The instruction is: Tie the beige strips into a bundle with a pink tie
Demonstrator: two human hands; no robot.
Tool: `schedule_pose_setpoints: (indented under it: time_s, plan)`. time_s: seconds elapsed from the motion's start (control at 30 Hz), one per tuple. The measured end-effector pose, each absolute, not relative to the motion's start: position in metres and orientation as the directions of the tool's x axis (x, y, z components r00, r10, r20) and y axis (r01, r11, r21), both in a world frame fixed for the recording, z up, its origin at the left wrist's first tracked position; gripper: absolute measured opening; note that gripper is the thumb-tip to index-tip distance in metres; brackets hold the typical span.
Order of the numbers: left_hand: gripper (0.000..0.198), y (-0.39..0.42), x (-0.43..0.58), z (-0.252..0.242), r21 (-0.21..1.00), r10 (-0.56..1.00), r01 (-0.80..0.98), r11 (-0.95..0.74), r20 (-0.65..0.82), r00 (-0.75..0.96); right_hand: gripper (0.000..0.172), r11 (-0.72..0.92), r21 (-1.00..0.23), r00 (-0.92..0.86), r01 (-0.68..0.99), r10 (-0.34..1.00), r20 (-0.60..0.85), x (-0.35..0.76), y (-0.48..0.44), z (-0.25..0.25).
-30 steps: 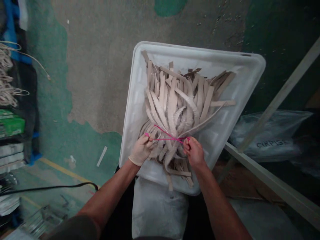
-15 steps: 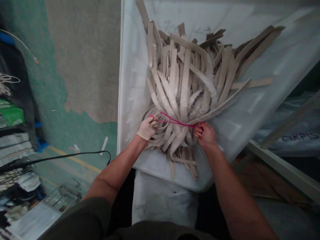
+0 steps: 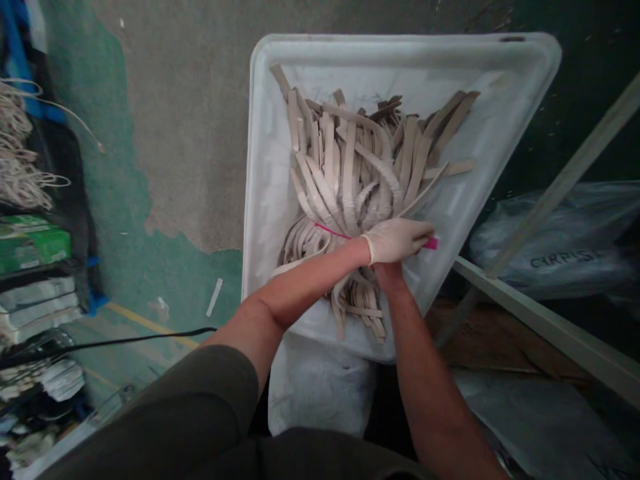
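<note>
Crossing over one another at the wearer's near right of the bundle: two bare forearms, left above right.

Item 1: pink cord, thin, laid across the beige strips and passing out of sight under the left wrist; course beneath the bundle not visible.

Item 2: beige strips, flat, many, gathered toward the middle and fanned at the far end, with looser loops at left; all inside the white tray.

Left grip: thin pale glove, fingers clenched around the pink cord, bright end protruding just beyond the fingertips. Right grip: mostly hidden beneath the left; hold on cord or strips impossible to tell.

Hazards, by judgement: slackening of the cord over the strips, from uneven pull between the crossed hands; slipping of the end through smooth glove fingers; escape of outer strips, from loose lie at the left and right edges; snagging of a strip under the wrists, from crowding at the crossing.

Position: visible cord to the left of both grips, end to the right; strips beneath and beyond, toward the far rim.

Surroundings: green box at left; lettered plastic bag at right.
</note>
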State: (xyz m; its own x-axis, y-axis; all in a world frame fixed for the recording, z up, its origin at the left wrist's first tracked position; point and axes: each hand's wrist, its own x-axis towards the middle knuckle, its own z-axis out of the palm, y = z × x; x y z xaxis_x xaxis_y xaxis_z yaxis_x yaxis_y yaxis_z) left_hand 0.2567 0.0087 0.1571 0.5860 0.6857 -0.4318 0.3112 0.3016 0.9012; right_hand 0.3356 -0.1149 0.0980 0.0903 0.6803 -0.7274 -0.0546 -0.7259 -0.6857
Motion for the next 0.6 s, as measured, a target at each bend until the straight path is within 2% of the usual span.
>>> schedule_pose_setpoints:
  time_s: [0.1,0.17,0.3,0.37,0.43,0.5,0.6]
  plan:
    - [0.015,0.008,0.253,0.141,0.814,0.659,0.172,0.555,-0.556,0.507,0.025,-0.731,-0.678,0.135,-0.082,0.665,-0.734,0.332,-0.117,0.102]
    - [0.014,0.001,0.236,0.133,0.741,0.664,0.059,0.669,-0.631,0.401,0.024,-0.739,-0.654,0.144,-0.163,0.638,-0.756,0.327,-0.118,0.107]
    - [0.022,-0.044,0.205,0.126,0.674,0.680,-0.098,0.732,-0.732,0.040,0.039,-0.723,-0.568,0.086,-0.392,0.586,-0.806,0.320,-0.118,0.118]
    - [0.018,-0.075,0.201,0.120,0.711,0.706,-0.051,0.701,-0.702,-0.091,0.042,-0.704,-0.540,0.073,-0.462,0.576,-0.814,0.319,-0.118,0.122]
    - [0.018,-0.101,0.203,0.111,0.775,0.777,0.064,0.629,-0.624,-0.076,0.044,-0.707,-0.530,0.062,-0.467,0.572,-0.818,0.319,-0.117,0.125]
    - [0.026,-0.114,0.206,0.102,0.820,0.827,0.183,0.543,-0.560,0.053,0.044,-0.736,-0.536,0.055,-0.414,0.567,-0.822,0.322,-0.117,0.125]
    - [0.032,-0.110,0.206,0.091,0.840,0.809,0.297,0.455,-0.529,0.257,0.043,-0.777,-0.558,0.052,-0.291,0.570,-0.820,0.327,-0.117,0.124]
